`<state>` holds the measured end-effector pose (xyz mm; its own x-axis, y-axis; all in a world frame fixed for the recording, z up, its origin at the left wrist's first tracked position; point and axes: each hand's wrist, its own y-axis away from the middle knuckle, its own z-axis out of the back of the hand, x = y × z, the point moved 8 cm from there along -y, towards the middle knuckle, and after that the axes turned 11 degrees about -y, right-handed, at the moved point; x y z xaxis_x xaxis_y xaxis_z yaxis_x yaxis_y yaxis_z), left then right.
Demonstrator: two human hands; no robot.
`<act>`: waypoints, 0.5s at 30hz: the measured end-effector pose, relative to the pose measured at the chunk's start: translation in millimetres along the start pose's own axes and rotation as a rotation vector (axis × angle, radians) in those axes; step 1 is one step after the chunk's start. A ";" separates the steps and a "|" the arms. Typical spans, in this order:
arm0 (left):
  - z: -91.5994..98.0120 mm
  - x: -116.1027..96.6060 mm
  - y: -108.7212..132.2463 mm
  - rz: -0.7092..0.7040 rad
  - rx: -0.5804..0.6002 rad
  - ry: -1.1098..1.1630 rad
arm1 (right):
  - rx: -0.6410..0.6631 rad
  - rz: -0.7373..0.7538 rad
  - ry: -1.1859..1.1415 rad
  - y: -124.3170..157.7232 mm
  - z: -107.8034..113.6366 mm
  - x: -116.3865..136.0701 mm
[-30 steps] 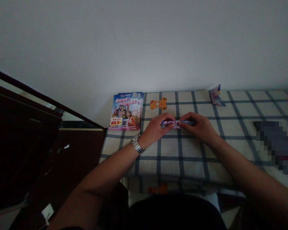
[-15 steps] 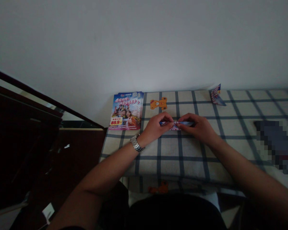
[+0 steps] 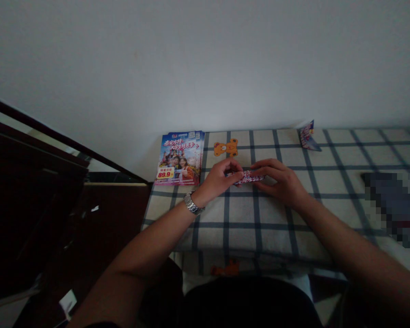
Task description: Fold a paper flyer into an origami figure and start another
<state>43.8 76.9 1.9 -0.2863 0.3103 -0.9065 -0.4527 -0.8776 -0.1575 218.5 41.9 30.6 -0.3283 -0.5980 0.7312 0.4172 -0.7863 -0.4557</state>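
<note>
A flyer (image 3: 248,179), folded into a narrow strip with a pink, white and blue print, is held just above the checked tablecloth. Its left end is pinched between the thumb and fingers of my left hand (image 3: 218,178), which wears a metal watch at the wrist. My right hand (image 3: 283,181) grips the other end, fingers along the upper edge and thumb below. Part of the strip is hidden behind the fingers. To the left lies a stack of colourful printed flyers (image 3: 177,157), the top one showing "89.9".
Another folded flyer (image 3: 308,137) stands tilted near the wall (image 3: 246,68). The checked tablecloth (image 3: 239,209) bears an orange bear print (image 3: 225,147). At the right lies a dark, pixelated object (image 3: 396,200). A dark wooden cabinet (image 3: 30,182) stands left of the table.
The strip has turned in my hands and shows more of its pink and white print. My right hand's fingers have opened slightly and shifted along it; my left hand has moved slightly left.
</note>
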 end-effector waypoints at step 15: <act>-9.7 -1.5 3.0 0.051 0.077 0.079 | -0.048 -0.176 -0.095 0.6 3.2 -9.2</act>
<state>51.1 70.3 -1.0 -0.2444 0.2339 -0.9410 -0.5041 -0.8597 -0.0828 224.5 47.5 25.2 -0.3100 -0.4350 0.8454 0.3187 -0.8853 -0.3386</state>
